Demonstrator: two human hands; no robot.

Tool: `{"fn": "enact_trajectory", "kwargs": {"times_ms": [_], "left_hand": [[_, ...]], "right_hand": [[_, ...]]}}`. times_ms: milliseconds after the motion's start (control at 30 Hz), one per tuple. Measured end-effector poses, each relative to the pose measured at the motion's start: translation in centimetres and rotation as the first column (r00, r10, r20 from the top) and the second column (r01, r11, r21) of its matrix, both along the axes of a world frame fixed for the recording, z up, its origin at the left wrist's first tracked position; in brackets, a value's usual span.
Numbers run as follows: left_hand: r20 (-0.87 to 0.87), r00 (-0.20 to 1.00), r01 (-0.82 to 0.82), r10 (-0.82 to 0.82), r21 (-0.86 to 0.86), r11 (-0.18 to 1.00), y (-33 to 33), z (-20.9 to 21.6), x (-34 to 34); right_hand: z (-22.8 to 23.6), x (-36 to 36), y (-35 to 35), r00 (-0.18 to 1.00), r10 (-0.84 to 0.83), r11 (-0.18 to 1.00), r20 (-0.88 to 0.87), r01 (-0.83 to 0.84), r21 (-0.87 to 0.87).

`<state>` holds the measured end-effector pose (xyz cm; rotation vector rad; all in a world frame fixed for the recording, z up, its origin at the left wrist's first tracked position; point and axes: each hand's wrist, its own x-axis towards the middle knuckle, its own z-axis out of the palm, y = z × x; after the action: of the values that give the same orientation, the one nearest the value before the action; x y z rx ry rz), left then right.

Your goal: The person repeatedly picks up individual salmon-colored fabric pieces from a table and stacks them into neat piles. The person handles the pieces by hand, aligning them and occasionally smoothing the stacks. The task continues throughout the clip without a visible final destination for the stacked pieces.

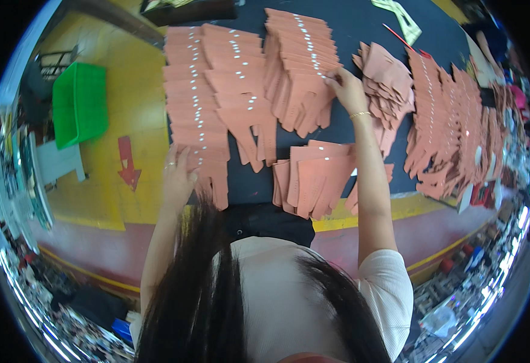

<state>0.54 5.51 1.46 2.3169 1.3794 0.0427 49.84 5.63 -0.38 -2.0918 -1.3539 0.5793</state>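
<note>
My left hand point(181, 170) lies at the near end of the left column of salmon-coloured, glove-shaped cut panels point(186, 91), fingers stretched out over their edge and partly hidden by hair. My right hand point(348, 89) is at the right edge of the middle fanned stack of panels point(298, 60). Its thumb and fingertips are pressed together beside a row of small white stickers point(309, 45); whatever they pinch is too small to tell. Between these stacks lies another overlapping row of panels point(234, 72), with finger shapes pointing toward me. A shorter pile of panels point(316, 175) sits near the table's front edge.
On the dark table point(250, 184), a loose heap of panels point(386, 78) and more fanned rows point(440, 121) stand to the right. A red pen point(396, 36) and pale template point(401, 21) lie at the back. A green crate point(80, 104) is left, beyond the table.
</note>
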Motion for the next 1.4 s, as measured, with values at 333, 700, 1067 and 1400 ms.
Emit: {"fn": "enact_trajectory", "kwargs": {"times_ms": [333,700,1067,1400], "left_hand": [[0.021,0.992,-0.125,0.127,-0.065,0.990,0.5,-1.4,-0.3],[0.024,0.991,-0.135,0.135,0.023,0.991,-0.9,-1.5,-0.3],[-0.205,0.978,-0.019,0.023,0.020,1.000,3.3,0.8,2.3],[-0.487,0.853,0.146,-0.189,-0.125,0.981,6.8,-0.8,5.3]], "right_hand": [[2.3,-3.3,0.6,0.868,-0.042,0.984,0.495,-0.051,0.173],[5.3,-16.8,1.2,0.761,0.639,0.757,0.110,-0.648,0.082],[2.8,-23.4,2.6,0.556,0.822,0.569,0.121,-0.794,-0.215],[-0.1,-23.9,8.9,0.524,0.670,0.690,0.526,-0.700,-0.182]]}}
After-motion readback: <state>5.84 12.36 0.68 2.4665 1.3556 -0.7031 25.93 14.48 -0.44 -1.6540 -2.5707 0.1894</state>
